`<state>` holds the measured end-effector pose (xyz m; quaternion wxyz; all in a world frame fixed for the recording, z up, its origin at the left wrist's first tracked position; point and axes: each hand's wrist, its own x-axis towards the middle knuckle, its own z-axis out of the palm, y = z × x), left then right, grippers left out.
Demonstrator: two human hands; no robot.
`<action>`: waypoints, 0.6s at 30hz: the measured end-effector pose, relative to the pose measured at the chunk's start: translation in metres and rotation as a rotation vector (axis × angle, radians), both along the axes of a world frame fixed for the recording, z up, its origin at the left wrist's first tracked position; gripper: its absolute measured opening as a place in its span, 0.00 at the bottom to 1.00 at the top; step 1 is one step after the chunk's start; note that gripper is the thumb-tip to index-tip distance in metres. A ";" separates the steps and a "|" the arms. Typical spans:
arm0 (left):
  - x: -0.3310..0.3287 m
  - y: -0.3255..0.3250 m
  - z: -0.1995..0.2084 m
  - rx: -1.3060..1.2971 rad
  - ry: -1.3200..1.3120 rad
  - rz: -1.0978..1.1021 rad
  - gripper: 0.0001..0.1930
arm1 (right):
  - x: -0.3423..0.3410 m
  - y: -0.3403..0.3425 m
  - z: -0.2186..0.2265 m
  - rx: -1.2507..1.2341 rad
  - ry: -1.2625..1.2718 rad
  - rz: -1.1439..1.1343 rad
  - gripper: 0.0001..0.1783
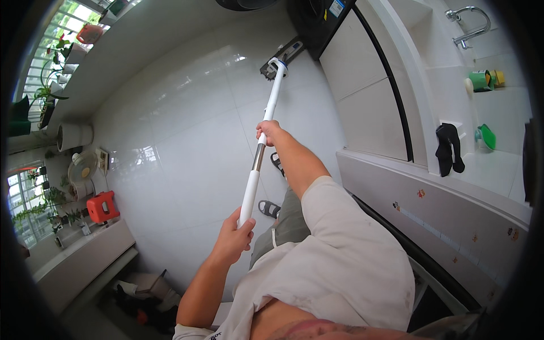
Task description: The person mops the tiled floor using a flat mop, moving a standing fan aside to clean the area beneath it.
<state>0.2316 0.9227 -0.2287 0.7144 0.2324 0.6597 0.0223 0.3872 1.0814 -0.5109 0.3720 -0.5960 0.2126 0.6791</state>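
Observation:
A mop (271,97) with a white and silver pole slants across the middle of the view. Its flat grey head (293,51) lies on the floor at the far side, with one end close to a black appliance (309,25). My left hand (233,237) is closed round the near end of the pole. Further up, my right hand (268,132) wraps the pole just above its bare metal section. Both hands keep the pole tilted, its near end raised towards my body. My feet in dark sandals (269,209) stand on the floor to the right of the pole.
Glossy white tiles (187,124) cover the floor. On the right are cabinets (362,85) and a sink tap (475,25), with black gloves or cloth (449,148) over the basin edge. A red stool (103,207), a fan (83,166) and potted plants (48,93) line the left.

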 end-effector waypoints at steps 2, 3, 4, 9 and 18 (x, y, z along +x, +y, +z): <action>-0.030 -0.023 0.011 -0.079 0.049 -0.080 0.23 | -0.015 -0.026 0.006 0.148 -0.061 0.150 0.05; -0.045 -0.039 0.018 -0.101 0.087 -0.152 0.23 | -0.034 -0.060 -0.001 0.144 -0.081 0.199 0.05; -0.064 -0.062 0.034 -0.116 0.072 -0.123 0.23 | -0.061 -0.094 0.016 0.090 -0.091 0.211 0.07; -0.104 -0.090 0.102 -0.303 0.204 -0.044 0.17 | -0.112 -0.155 0.094 -0.072 -0.118 0.194 0.18; 0.010 0.022 0.027 -0.063 0.113 -0.043 0.23 | 0.002 0.003 0.021 0.076 0.001 0.179 0.04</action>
